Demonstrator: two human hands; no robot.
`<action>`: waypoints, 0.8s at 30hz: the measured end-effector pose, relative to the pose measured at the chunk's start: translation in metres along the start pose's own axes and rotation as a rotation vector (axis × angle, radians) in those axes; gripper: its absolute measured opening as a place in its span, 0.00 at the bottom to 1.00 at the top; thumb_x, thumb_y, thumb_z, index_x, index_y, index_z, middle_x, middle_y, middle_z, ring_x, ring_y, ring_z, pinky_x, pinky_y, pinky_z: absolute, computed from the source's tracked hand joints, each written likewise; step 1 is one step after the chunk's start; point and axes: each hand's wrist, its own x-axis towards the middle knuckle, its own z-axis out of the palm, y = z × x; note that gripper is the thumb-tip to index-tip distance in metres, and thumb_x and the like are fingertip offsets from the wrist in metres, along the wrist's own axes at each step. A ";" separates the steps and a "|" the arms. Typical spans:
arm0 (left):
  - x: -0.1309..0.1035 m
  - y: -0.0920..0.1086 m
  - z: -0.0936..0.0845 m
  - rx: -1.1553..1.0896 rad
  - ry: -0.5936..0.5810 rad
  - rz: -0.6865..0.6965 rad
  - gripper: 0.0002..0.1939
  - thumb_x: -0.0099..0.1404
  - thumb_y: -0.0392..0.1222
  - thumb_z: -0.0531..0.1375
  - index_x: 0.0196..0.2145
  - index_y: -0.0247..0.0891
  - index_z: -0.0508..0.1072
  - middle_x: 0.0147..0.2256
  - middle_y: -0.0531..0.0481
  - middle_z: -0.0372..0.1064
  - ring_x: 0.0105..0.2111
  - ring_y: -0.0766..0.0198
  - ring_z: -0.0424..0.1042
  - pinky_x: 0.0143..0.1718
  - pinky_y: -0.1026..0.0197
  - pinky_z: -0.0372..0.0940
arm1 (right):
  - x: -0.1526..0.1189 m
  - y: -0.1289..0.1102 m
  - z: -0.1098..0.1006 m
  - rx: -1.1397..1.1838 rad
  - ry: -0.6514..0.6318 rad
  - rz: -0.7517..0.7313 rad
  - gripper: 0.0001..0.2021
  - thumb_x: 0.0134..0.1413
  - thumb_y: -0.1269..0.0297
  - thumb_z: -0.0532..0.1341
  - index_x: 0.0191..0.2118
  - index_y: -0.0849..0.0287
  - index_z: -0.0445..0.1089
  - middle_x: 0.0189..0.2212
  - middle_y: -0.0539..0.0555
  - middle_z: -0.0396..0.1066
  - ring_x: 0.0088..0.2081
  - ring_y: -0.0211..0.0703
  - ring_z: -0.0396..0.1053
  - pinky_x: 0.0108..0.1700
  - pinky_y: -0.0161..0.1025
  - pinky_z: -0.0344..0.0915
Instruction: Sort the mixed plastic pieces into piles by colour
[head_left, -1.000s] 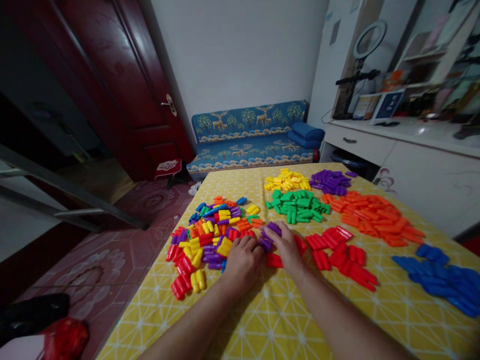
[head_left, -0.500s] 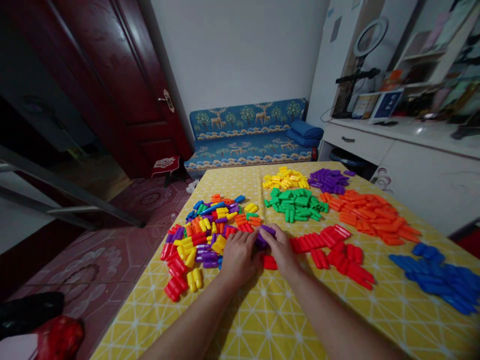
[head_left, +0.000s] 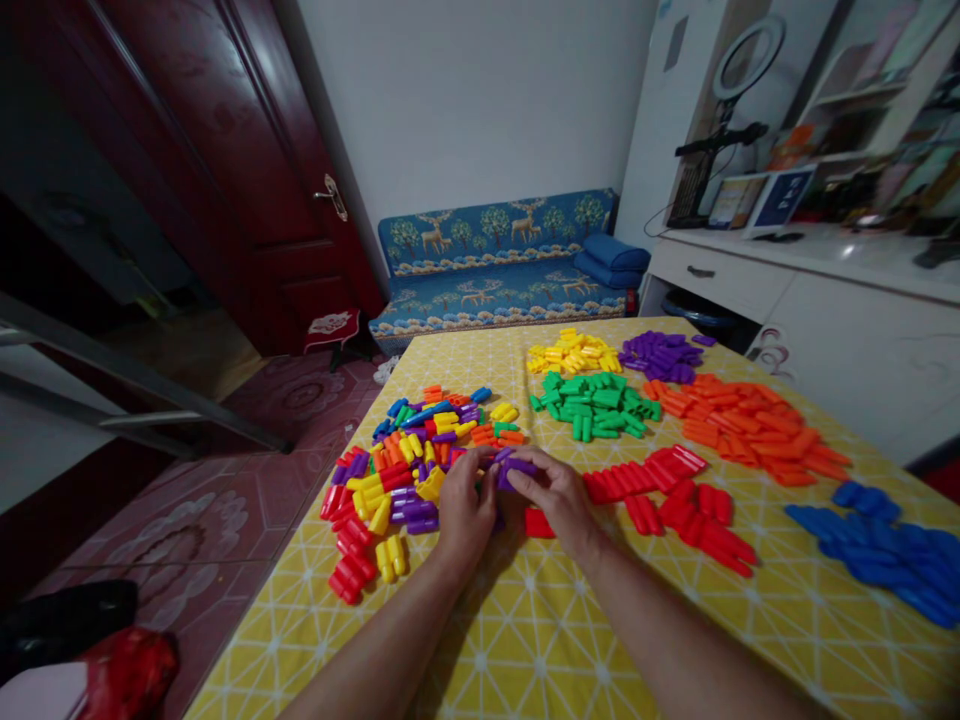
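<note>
My left hand [head_left: 466, 500] and my right hand [head_left: 553, 495] meet near the table's middle, both closed on purple plastic pieces [head_left: 512, 468]. Left of my left hand spreads a mixed heap [head_left: 409, 450] of red, yellow, purple, orange, green and blue pieces. Red pieces [head_left: 630, 482] lie in a row to the right of my right hand, with more red ones nearer the front. Beyond my hands are a green pile [head_left: 596, 405], a yellow pile [head_left: 574, 353] and a purple pile [head_left: 660, 356].
An orange pile [head_left: 750, 425] and a blue pile [head_left: 889, 550] lie at the right on the yellow patterned tablecloth [head_left: 517, 640]. Past the table stand a blue sofa [head_left: 499, 275], a small red stool [head_left: 332, 325] and a white cabinet [head_left: 847, 330].
My left hand has turned more upright and its fingers now grip purple pieces together with my right hand. More of the purple pieces shows between them.
</note>
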 end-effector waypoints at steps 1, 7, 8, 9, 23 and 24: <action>0.000 0.000 0.000 -0.013 0.005 -0.002 0.08 0.68 0.39 0.53 0.43 0.39 0.70 0.41 0.46 0.75 0.42 0.59 0.74 0.44 0.58 0.67 | -0.001 -0.001 0.002 -0.010 -0.002 0.003 0.11 0.47 0.57 0.65 0.37 0.55 0.76 0.40 0.52 0.77 0.44 0.47 0.74 0.47 0.43 0.70; 0.001 0.000 -0.002 -0.031 -0.029 0.022 0.09 0.69 0.38 0.52 0.43 0.39 0.71 0.40 0.46 0.75 0.41 0.59 0.74 0.43 0.58 0.67 | -0.003 0.003 0.005 -0.083 0.065 -0.047 0.10 0.50 0.58 0.65 0.38 0.55 0.75 0.36 0.51 0.77 0.39 0.44 0.73 0.45 0.41 0.70; 0.000 0.000 -0.002 -0.031 -0.031 0.023 0.09 0.69 0.37 0.52 0.43 0.39 0.71 0.40 0.46 0.75 0.41 0.59 0.74 0.43 0.58 0.67 | -0.003 0.004 0.005 -0.080 0.067 -0.057 0.10 0.51 0.58 0.64 0.39 0.55 0.74 0.37 0.52 0.76 0.40 0.44 0.73 0.45 0.40 0.70; 0.000 -0.001 -0.002 -0.029 -0.033 0.024 0.09 0.69 0.37 0.53 0.43 0.39 0.71 0.40 0.46 0.75 0.41 0.58 0.74 0.42 0.58 0.67 | -0.003 0.005 0.006 -0.065 0.063 -0.062 0.11 0.52 0.59 0.64 0.41 0.55 0.73 0.38 0.52 0.76 0.41 0.44 0.73 0.45 0.40 0.70; -0.004 0.000 -0.003 0.097 -0.093 -0.007 0.13 0.69 0.45 0.55 0.48 0.39 0.71 0.36 0.47 0.74 0.37 0.58 0.74 0.40 0.57 0.67 | 0.044 -0.034 -0.079 -0.058 0.280 0.058 0.23 0.46 0.50 0.68 0.46 0.57 0.69 0.38 0.55 0.76 0.36 0.45 0.75 0.30 0.35 0.68; -0.003 0.000 -0.003 0.110 -0.099 0.004 0.13 0.69 0.44 0.55 0.48 0.39 0.71 0.36 0.47 0.74 0.38 0.58 0.74 0.41 0.56 0.67 | 0.063 -0.037 -0.103 -0.126 0.345 0.052 0.23 0.45 0.51 0.69 0.45 0.58 0.70 0.36 0.55 0.76 0.34 0.44 0.74 0.26 0.33 0.65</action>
